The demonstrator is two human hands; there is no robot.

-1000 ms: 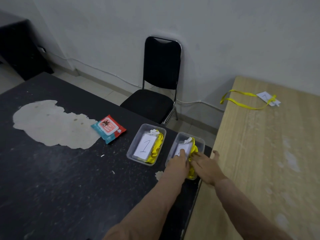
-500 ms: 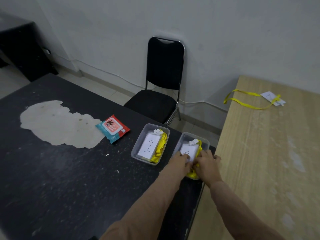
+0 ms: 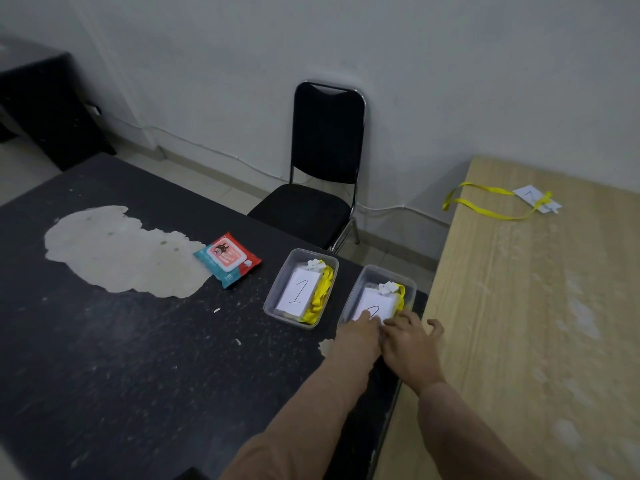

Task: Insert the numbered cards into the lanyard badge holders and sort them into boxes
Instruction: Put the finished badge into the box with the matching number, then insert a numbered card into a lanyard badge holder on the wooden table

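Observation:
Two clear plastic boxes stand side by side at the black table's right end. The left box (image 3: pixel 273 294) holds a badge holder with a card marked 1 (image 3: pixel 298 292) and a bunched yellow lanyard (image 3: pixel 320 299). The right box (image 3: pixel 410 284) holds a second badge holder with a numbered card (image 3: pixel 375 301). My left hand (image 3: pixel 358 332) presses down on that card's near end with straight fingers. My right hand (image 3: pixel 410 344) lies beside it, fingertips on the box's near right corner. Far off on the wooden table lies another numbered card (image 3: pixel 535 197) with a yellow lanyard (image 3: pixel 485 209).
A red and teal pack of wet wipes (image 3: pixel 227 259) lies left of the boxes, beside a large pale worn patch (image 3: pixel 114 251) on the black table (image 3: pixel 121 358). A black chair (image 3: pixel 322 174) stands behind the boxes. The wooden table (image 3: pixel 536 323) adjoins on the right.
Both hands have stayed at the right box, pushing the yellow lanyard down inside it; less lanyard spills over the near edge now. The view has drifted slightly to the left.

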